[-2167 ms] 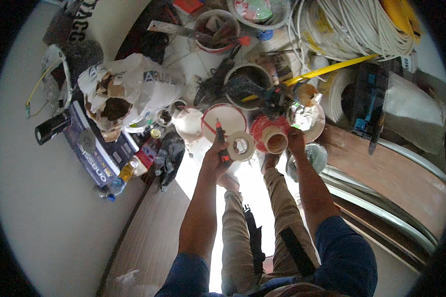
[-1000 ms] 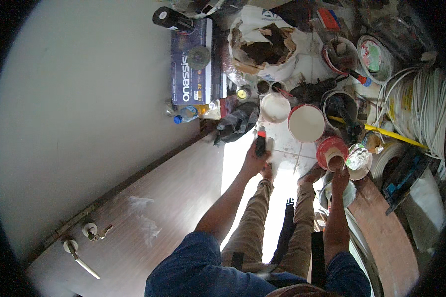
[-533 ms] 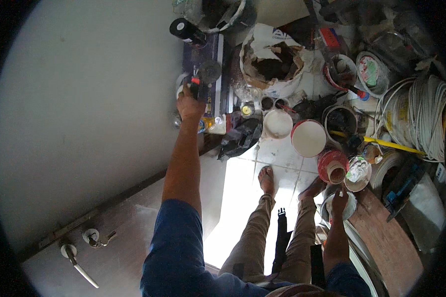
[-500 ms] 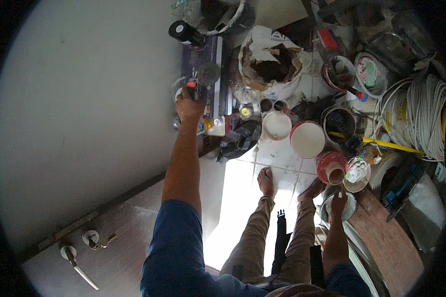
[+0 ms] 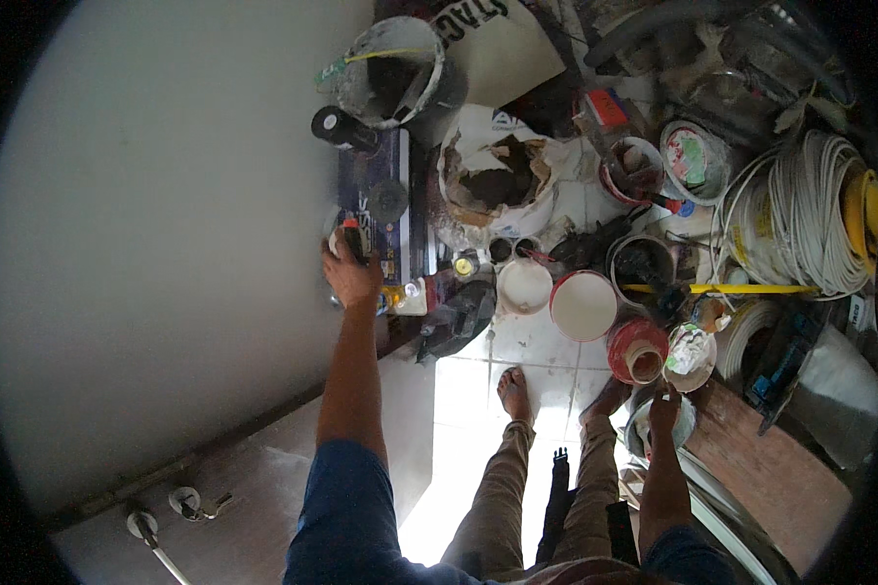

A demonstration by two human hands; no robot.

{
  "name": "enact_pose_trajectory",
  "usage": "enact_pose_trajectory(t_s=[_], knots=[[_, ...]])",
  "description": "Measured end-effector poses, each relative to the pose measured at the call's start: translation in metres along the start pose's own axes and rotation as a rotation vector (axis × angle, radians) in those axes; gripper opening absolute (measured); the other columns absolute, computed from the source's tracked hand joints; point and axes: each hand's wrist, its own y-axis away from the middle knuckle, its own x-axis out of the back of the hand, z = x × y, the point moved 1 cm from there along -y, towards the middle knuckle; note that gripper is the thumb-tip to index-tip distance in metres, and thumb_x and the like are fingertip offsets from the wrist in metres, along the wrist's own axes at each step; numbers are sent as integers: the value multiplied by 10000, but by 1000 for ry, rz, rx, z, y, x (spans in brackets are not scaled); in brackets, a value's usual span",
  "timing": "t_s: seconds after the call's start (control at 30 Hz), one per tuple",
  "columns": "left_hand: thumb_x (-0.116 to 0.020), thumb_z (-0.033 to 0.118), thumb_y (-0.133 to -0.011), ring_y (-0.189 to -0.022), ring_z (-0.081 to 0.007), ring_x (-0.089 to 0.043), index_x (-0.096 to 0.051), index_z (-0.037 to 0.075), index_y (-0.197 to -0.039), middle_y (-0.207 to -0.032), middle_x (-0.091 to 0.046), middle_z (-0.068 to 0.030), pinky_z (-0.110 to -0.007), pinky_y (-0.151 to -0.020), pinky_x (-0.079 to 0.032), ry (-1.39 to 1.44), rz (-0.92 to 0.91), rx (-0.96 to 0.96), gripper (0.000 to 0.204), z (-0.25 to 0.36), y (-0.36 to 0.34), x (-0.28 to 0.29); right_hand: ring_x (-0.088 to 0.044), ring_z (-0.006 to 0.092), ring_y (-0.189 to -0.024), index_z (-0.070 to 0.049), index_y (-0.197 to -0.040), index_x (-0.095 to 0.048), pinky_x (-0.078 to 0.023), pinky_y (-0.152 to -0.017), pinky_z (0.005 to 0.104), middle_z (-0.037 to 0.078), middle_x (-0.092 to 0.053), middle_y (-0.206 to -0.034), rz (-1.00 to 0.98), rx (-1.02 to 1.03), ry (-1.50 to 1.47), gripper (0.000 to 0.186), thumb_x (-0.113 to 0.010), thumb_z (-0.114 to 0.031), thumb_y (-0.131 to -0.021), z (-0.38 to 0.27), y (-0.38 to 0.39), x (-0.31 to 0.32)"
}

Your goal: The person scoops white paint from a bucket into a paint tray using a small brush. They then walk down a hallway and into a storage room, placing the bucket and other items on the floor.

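My left hand (image 5: 353, 278) reaches out along the wall at the left. Its fingers close around a small dark-and-white container with a red top (image 5: 350, 225), whose exact kind I cannot make out. Beside it stands a dark blue box (image 5: 390, 166), with a black grinding-type disc (image 5: 388, 201) and a black spray can (image 5: 343, 129) on it. My right hand (image 5: 664, 414) hangs low at the right with its fingers bent together, against the rim of a cream tub (image 5: 700, 380) of white crumpled material. What its fingertips hold is hidden.
A red bucket (image 5: 626, 343) and two pale round containers (image 5: 525, 287) (image 5: 583, 306) stand before my feet. A torn sack (image 5: 458, 146) is further off. Cable coils (image 5: 800, 224) and a wooden board (image 5: 771, 458) lie right. A door handle (image 5: 144, 529) is lower left.
The view has shifted, so the floor things sit lower in the picture. My left hand and the red-topped container have come slightly nearer along the box. My right hand stays by the cream tub.
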Motion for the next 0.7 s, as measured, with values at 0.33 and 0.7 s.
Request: enact_pose_trajectory(t_s=[0.33, 0.7], knots=[[-771, 364, -833, -1456, -540, -219, -259, 23, -1561, -1579, -187, -379, -628, -1167, -222, 117, -683, -187, 953, 30, 309, 42, -528, 440, -1250, 38, -1371, -525, -424, -1065, 508, 271, -612, -1272, 138, 262, -21, 656, -701, -383, -899, -24, -34, -38], [-702, 518, -860, -1381, -511, -382, -401, 11, -1495, -1495, -368, -358, -574, -1139, -332, 68, -919, -101, 867, 1, 450, 107, -466, 393, -1329, 38, -1302, -561, -383, -1126, 569, 230, -651, -1196, -301, 531, 571, 775, -805, -444, -746, -58, -56, -44]])
